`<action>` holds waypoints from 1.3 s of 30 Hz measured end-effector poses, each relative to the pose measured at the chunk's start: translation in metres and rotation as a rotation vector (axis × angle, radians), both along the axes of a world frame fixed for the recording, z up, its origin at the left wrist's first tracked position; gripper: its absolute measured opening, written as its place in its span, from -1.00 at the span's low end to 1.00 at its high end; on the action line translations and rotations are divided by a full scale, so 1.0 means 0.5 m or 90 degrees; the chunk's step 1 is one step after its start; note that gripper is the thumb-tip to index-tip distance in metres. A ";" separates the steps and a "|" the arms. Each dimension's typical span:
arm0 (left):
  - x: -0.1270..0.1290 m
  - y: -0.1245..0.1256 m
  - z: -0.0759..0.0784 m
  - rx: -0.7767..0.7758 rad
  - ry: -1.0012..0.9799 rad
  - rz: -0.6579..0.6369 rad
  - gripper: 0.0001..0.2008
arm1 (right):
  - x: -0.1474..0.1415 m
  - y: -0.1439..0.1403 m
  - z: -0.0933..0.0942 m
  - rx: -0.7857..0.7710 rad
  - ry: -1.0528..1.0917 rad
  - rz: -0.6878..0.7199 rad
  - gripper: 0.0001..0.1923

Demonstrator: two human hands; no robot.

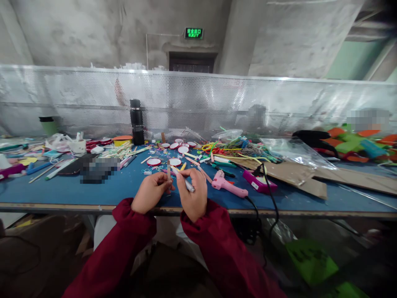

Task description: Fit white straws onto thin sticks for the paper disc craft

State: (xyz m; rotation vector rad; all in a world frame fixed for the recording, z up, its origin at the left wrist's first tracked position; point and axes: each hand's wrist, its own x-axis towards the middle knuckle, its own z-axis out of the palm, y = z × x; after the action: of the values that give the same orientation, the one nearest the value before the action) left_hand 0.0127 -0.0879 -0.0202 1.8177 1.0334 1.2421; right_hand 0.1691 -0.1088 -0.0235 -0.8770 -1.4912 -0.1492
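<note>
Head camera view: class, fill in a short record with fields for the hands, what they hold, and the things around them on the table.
left hand: fingers pinch a thin upright stick
right hand: grips a white marker pen, its upper end beside the stick
sleeves: dark red
surface: blue table
right of hands: pink glue gun with black cord
behind hands: round red-and-white discs, scattered sticks
back of table: black flask, upright
far right: cardboard sheets

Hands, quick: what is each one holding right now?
Left hand: fingers closed on a small upright stick.
Right hand: fingers closed on a white pen.
</note>
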 end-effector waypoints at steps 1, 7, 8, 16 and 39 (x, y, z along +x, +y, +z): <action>0.000 0.000 0.000 -0.001 0.000 0.001 -0.79 | 0.000 0.000 0.000 0.000 0.001 0.002 -0.89; 0.002 -0.004 0.004 0.012 0.019 0.010 -0.76 | 0.002 0.000 0.000 0.001 -0.016 0.009 -0.89; 0.002 -0.005 0.004 0.010 0.022 0.015 -0.75 | 0.001 0.000 0.000 -0.001 -0.013 0.004 -0.89; 0.001 -0.005 0.002 0.014 0.024 0.003 -0.73 | 0.001 0.001 -0.001 -0.001 -0.020 0.015 -0.89; 0.000 -0.003 -0.001 0.017 0.029 0.016 -0.79 | 0.001 -0.001 -0.002 0.021 -0.003 0.010 -0.90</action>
State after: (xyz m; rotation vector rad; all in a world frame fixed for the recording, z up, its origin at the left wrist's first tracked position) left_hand 0.0129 -0.0895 -0.0206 1.8654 1.0725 1.2401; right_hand 0.1695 -0.1091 -0.0245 -0.8384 -1.4963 -0.1646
